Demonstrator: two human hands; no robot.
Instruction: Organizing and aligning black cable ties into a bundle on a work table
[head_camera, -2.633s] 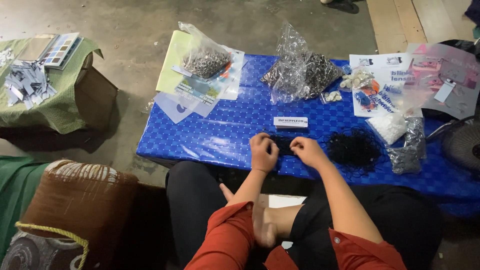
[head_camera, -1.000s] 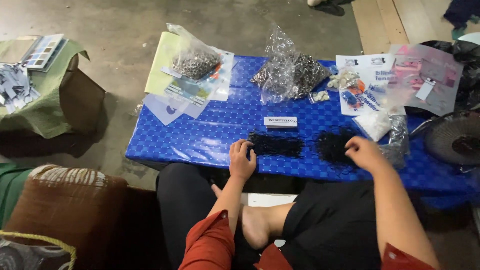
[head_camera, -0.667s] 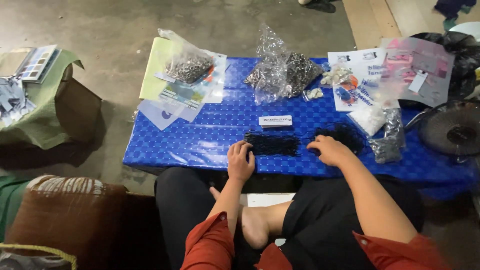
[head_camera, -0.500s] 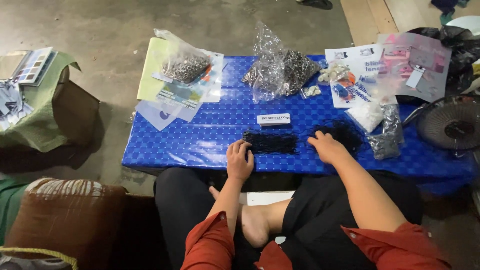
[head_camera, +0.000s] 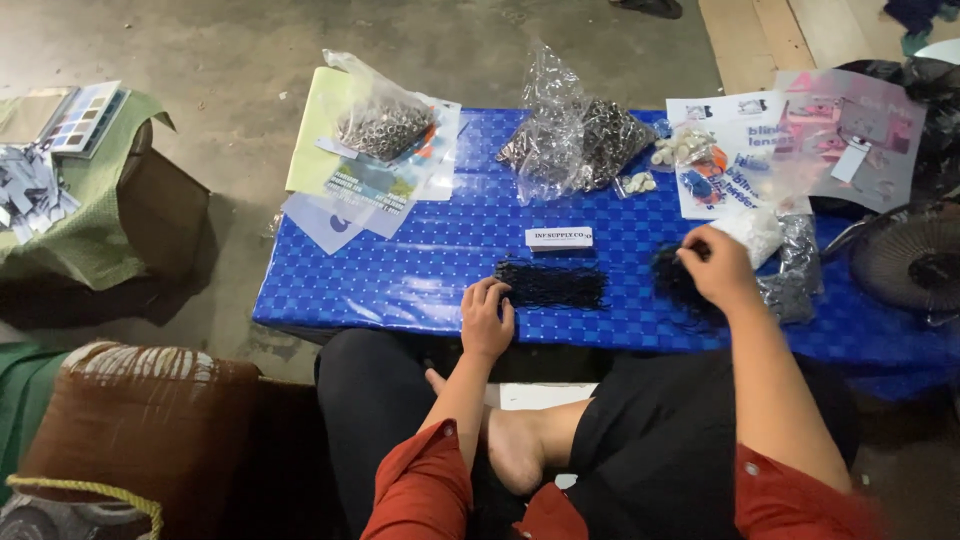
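I sit cross-legged at a low table with a blue checked cover (head_camera: 400, 270). A flat row of black cords (head_camera: 552, 284) lies near its front edge, below a small white label card (head_camera: 559, 238). My left hand (head_camera: 487, 318) rests on the table with its fingers spread, the fingertips touching the row's left end. Farther right, my right hand (head_camera: 718, 266) curls its fingers into a loose pile of black cords (head_camera: 668, 275) and pinches some of them.
Clear bags of small metal parts (head_camera: 385, 125) (head_camera: 580, 148) and printed sheets (head_camera: 745, 150) lie at the back of the table. A fan (head_camera: 910, 262) stands at the right, a green-covered box (head_camera: 95, 215) at the left, a brown cushion (head_camera: 140, 420) beside my knee.
My right hand left the row of cords, went right to the loose pile, came partway back, and is now at the pile again. My left hand stayed at the row's left end.
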